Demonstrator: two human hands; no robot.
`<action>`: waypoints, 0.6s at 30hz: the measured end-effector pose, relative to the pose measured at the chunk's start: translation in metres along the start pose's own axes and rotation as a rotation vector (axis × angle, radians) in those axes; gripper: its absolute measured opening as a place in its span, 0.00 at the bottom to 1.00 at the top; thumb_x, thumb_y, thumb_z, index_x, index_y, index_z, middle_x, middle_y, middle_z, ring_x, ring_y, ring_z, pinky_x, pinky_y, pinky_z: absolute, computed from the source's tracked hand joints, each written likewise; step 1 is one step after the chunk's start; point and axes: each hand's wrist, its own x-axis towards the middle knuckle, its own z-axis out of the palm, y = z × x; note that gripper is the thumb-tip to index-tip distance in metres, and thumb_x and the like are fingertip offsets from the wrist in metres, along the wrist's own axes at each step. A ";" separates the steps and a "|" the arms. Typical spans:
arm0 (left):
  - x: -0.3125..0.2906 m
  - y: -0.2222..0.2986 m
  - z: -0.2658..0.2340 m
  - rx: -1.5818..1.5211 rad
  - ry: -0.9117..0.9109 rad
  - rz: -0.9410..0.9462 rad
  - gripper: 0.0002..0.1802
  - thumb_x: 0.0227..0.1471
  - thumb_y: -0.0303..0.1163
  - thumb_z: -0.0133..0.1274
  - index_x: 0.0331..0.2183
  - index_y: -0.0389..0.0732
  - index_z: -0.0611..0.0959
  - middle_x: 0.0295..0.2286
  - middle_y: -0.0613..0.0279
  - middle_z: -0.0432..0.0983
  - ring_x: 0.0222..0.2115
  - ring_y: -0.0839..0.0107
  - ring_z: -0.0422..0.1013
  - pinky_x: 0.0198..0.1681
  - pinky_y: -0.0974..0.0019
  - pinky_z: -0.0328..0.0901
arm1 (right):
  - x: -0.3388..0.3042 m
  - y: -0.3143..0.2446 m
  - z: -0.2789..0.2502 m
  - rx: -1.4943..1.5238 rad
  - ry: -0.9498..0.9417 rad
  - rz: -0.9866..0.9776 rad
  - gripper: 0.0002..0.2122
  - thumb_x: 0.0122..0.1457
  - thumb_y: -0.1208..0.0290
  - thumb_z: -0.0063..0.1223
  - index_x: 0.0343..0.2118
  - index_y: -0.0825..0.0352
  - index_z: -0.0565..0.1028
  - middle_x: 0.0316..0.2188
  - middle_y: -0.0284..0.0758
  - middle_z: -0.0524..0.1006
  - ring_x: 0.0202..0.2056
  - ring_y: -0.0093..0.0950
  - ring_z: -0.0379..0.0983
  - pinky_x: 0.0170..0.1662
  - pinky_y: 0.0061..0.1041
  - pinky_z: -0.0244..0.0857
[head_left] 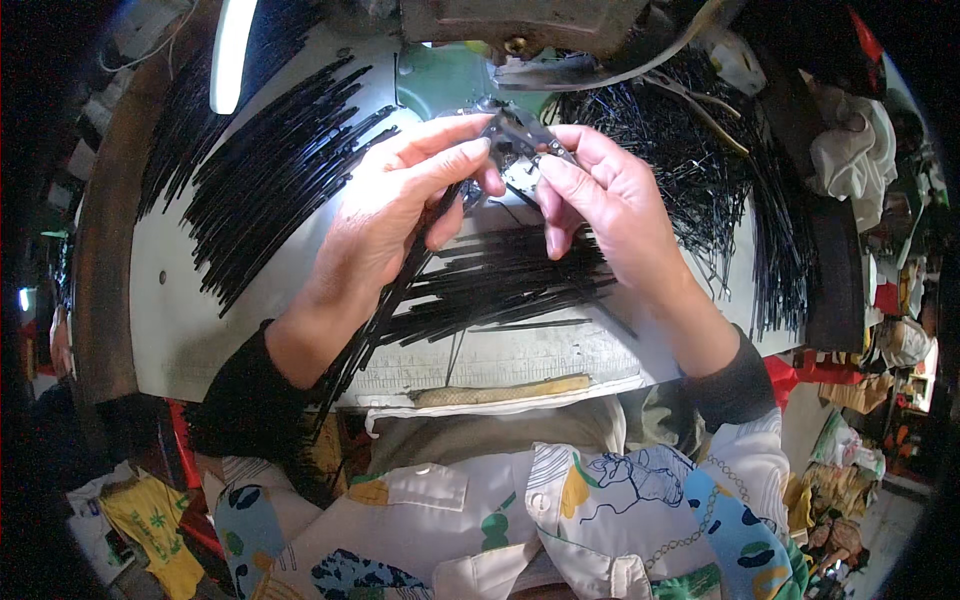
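Observation:
My left hand (385, 195) is closed round a bundle of thin black strips (385, 315) that trails down over the table's front edge. Its thumb and forefinger pinch the end of a dark piece (520, 128) close under the sewing machine head (520, 25). On the other side, my right hand (615, 195) has thumb and forefinger pressed together on the same dark piece. Whether that piece is one strip or several cannot be made out. Below both hands lies a loose pile of black strips (490, 275). The needle area is partly hidden by my fingers.
Long rows of black strips (270, 180) cover the left of the white table (165, 335). A tangled black heap (670, 160) lies at the right. A ruler scale (480, 365) runs along the front edge, beside a tan strip (500, 391). A bright lamp (232, 55) hangs at upper left.

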 end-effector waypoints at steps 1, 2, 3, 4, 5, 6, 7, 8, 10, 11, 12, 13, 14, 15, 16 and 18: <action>0.000 0.001 0.001 -0.005 -0.007 0.007 0.21 0.52 0.32 0.47 0.46 0.32 0.70 0.25 0.61 0.72 0.12 0.83 0.58 0.14 0.81 0.51 | -0.002 -0.001 0.001 -0.174 0.047 -0.068 0.11 0.58 0.71 0.41 0.41 0.71 0.67 0.18 0.30 0.69 0.15 0.18 0.66 0.17 0.15 0.61; 0.000 0.001 0.003 -0.009 -0.013 0.013 0.21 0.52 0.31 0.47 0.47 0.32 0.70 0.25 0.61 0.72 0.12 0.83 0.58 0.14 0.82 0.50 | -0.004 -0.003 0.002 -0.349 0.093 -0.136 0.11 0.58 0.72 0.42 0.42 0.70 0.67 0.17 0.31 0.70 0.15 0.19 0.67 0.18 0.16 0.61; 0.000 0.002 0.003 -0.008 -0.015 0.014 0.21 0.52 0.31 0.47 0.47 0.32 0.70 0.25 0.61 0.72 0.12 0.83 0.58 0.14 0.82 0.50 | -0.006 -0.006 0.004 -0.494 0.115 -0.194 0.10 0.56 0.74 0.44 0.41 0.69 0.68 0.17 0.31 0.70 0.16 0.18 0.68 0.18 0.18 0.62; -0.001 0.003 0.004 0.009 -0.016 0.018 0.21 0.52 0.31 0.46 0.47 0.31 0.69 0.25 0.60 0.72 0.12 0.83 0.57 0.14 0.82 0.51 | -0.006 -0.005 0.003 -0.494 0.117 -0.196 0.10 0.56 0.74 0.44 0.41 0.69 0.68 0.17 0.31 0.70 0.16 0.18 0.68 0.18 0.18 0.62; -0.001 0.004 0.005 0.026 -0.017 0.023 0.21 0.52 0.31 0.46 0.47 0.31 0.69 0.25 0.60 0.72 0.12 0.83 0.57 0.14 0.82 0.51 | -0.005 -0.002 0.002 -0.670 0.149 -0.307 0.10 0.56 0.75 0.44 0.41 0.69 0.68 0.16 0.31 0.71 0.17 0.18 0.69 0.18 0.18 0.62; -0.002 0.004 0.005 0.026 -0.016 0.023 0.21 0.52 0.31 0.46 0.47 0.31 0.69 0.25 0.60 0.72 0.12 0.83 0.57 0.14 0.82 0.51 | -0.005 0.001 0.001 -0.844 0.178 -0.417 0.10 0.55 0.75 0.45 0.40 0.69 0.69 0.16 0.32 0.71 0.17 0.18 0.69 0.18 0.19 0.62; -0.002 0.003 0.004 0.019 -0.011 0.023 0.21 0.52 0.31 0.46 0.47 0.31 0.69 0.25 0.60 0.72 0.12 0.83 0.57 0.14 0.82 0.50 | -0.005 0.002 0.001 -0.844 0.178 -0.417 0.10 0.55 0.75 0.45 0.40 0.69 0.69 0.16 0.32 0.71 0.17 0.18 0.69 0.18 0.19 0.62; -0.003 0.003 0.004 0.011 -0.007 0.022 0.21 0.52 0.31 0.46 0.47 0.31 0.69 0.25 0.60 0.72 0.12 0.83 0.57 0.14 0.82 0.50 | -0.005 0.003 0.002 -0.907 0.195 -0.456 0.10 0.55 0.74 0.45 0.40 0.68 0.69 0.16 0.31 0.71 0.16 0.18 0.68 0.18 0.18 0.62; -0.002 0.003 0.004 0.005 -0.012 0.013 0.21 0.52 0.31 0.46 0.47 0.31 0.69 0.25 0.60 0.72 0.12 0.83 0.56 0.14 0.82 0.50 | -0.005 0.000 0.001 -0.971 0.215 -0.492 0.10 0.56 0.74 0.44 0.40 0.68 0.69 0.16 0.31 0.71 0.15 0.18 0.68 0.18 0.18 0.62; -0.002 0.004 0.004 -0.001 -0.015 0.006 0.21 0.52 0.31 0.46 0.47 0.31 0.69 0.25 0.59 0.72 0.12 0.84 0.56 0.14 0.83 0.50 | -0.005 -0.007 0.001 -0.688 0.146 -0.300 0.10 0.56 0.72 0.45 0.40 0.69 0.69 0.17 0.30 0.70 0.14 0.18 0.67 0.18 0.17 0.61; -0.002 0.003 0.003 -0.001 -0.016 0.006 0.21 0.52 0.31 0.46 0.47 0.31 0.69 0.25 0.59 0.72 0.12 0.84 0.56 0.14 0.83 0.50 | -0.005 -0.011 0.000 -0.405 0.077 -0.113 0.11 0.56 0.71 0.45 0.40 0.69 0.69 0.17 0.30 0.70 0.14 0.18 0.67 0.18 0.16 0.61; -0.002 0.002 0.001 -0.018 -0.025 0.004 0.21 0.52 0.31 0.45 0.47 0.31 0.69 0.25 0.59 0.72 0.12 0.84 0.56 0.14 0.83 0.49 | -0.004 -0.013 -0.003 -0.406 0.077 -0.114 0.11 0.56 0.71 0.45 0.40 0.69 0.69 0.17 0.30 0.70 0.14 0.18 0.67 0.18 0.16 0.61; -0.003 0.001 0.000 -0.034 -0.034 0.001 0.21 0.52 0.31 0.45 0.47 0.30 0.69 0.24 0.59 0.71 0.12 0.85 0.55 0.13 0.83 0.49 | -0.002 -0.014 -0.008 -0.241 0.017 -0.051 0.11 0.57 0.70 0.45 0.40 0.70 0.69 0.17 0.29 0.70 0.13 0.18 0.65 0.17 0.15 0.60; -0.003 0.002 -0.001 -0.035 -0.032 0.001 0.21 0.52 0.31 0.45 0.47 0.30 0.69 0.24 0.59 0.71 0.12 0.85 0.55 0.13 0.83 0.49 | -0.001 -0.016 -0.011 -0.076 -0.045 0.013 0.12 0.57 0.70 0.45 0.41 0.71 0.69 0.17 0.28 0.69 0.12 0.17 0.64 0.17 0.13 0.59; -0.004 0.002 -0.002 -0.012 -0.040 -0.005 0.21 0.52 0.31 0.45 0.47 0.30 0.69 0.24 0.59 0.71 0.11 0.85 0.55 0.13 0.83 0.49 | -0.001 -0.017 -0.013 -0.076 -0.047 0.014 0.12 0.57 0.70 0.45 0.41 0.71 0.69 0.17 0.28 0.69 0.12 0.17 0.64 0.17 0.13 0.59; -0.003 0.003 -0.002 0.009 -0.052 -0.012 0.20 0.52 0.31 0.45 0.46 0.30 0.68 0.24 0.59 0.71 0.11 0.85 0.55 0.13 0.83 0.48 | -0.001 -0.022 -0.016 -0.020 -0.053 0.093 0.12 0.56 0.70 0.46 0.40 0.72 0.69 0.16 0.28 0.69 0.12 0.17 0.64 0.16 0.13 0.58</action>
